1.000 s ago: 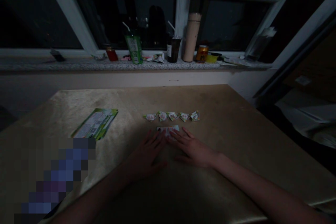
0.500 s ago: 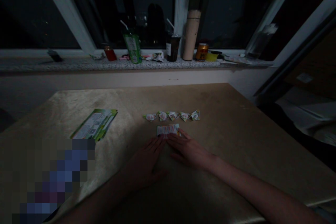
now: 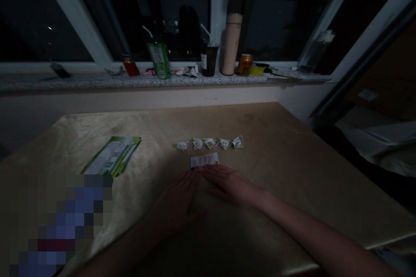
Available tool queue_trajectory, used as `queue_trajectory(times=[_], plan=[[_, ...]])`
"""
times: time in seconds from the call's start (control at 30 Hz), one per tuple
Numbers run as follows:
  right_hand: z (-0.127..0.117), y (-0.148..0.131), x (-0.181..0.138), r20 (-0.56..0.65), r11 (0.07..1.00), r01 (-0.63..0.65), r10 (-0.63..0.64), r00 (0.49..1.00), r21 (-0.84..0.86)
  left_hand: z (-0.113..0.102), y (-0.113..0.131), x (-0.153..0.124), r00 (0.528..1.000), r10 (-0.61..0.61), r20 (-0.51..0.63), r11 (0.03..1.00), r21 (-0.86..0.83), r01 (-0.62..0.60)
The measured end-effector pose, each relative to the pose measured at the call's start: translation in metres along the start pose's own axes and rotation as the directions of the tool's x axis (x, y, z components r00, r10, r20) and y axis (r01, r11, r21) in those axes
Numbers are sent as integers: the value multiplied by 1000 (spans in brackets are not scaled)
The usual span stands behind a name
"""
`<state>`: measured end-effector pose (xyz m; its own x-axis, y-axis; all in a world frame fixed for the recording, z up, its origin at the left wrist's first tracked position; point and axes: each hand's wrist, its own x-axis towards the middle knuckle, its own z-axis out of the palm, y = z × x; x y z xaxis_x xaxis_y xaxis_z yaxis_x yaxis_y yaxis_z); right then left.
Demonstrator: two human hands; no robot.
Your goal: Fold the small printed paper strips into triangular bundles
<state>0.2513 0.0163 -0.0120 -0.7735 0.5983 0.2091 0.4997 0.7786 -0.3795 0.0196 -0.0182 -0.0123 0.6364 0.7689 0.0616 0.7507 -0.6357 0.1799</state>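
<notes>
A small printed paper slip (image 3: 204, 160) lies flat on the tan table (image 3: 292, 173), just beyond my fingertips. My left hand (image 3: 180, 201) rests palm down with fingers stretched toward the slip's near edge. My right hand (image 3: 231, 185) lies flat beside it, fingers spread, its tips at the slip's lower edge. Both hands hold nothing. Behind the slip, a row of several small folded paper pieces (image 3: 209, 143) runs left to right.
A green and white leaflet (image 3: 112, 156) lies on the table at left. The stone window sill (image 3: 81, 80) carries a green bottle with straw (image 3: 158, 58), a dark cup (image 3: 209, 58), a tall beige flask (image 3: 231, 43), cans and scraps. A blurred patch covers the lower left.
Both hands have slid back toward me, uncovering the whole paper slip that the fingertips partly covered before. The view has shifted slightly.
</notes>
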Motion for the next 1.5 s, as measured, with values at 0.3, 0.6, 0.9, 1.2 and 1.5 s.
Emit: queue_trajectory(times=[0.3, 0.6, 0.9, 1.2, 1.5], plan=[[-1, 6, -10, -3, 999, -19, 19, 1000, -42, -3, 1, 1, 1000, -22, 22, 1000, 6, 22], [-9, 8, -12, -67, 999, -39, 40, 997, 17, -4, 2, 1, 999, -33, 26, 999, 12, 32], [-2, 13, -13, -123, 1000, -18, 16, 992, -12, 1, -8, -7, 1000, -14, 21, 1000, 27, 13], [-2, 10, -16, -201, 992, -84, 64, 978, -96, 2, -9, -8, 999, 28, -15, 997, 77, -27], [-4, 11, -16, -235, 985, -76, 38, 971, -157, -4, -6, -11, 1000, 10, -18, 991, 132, -7]])
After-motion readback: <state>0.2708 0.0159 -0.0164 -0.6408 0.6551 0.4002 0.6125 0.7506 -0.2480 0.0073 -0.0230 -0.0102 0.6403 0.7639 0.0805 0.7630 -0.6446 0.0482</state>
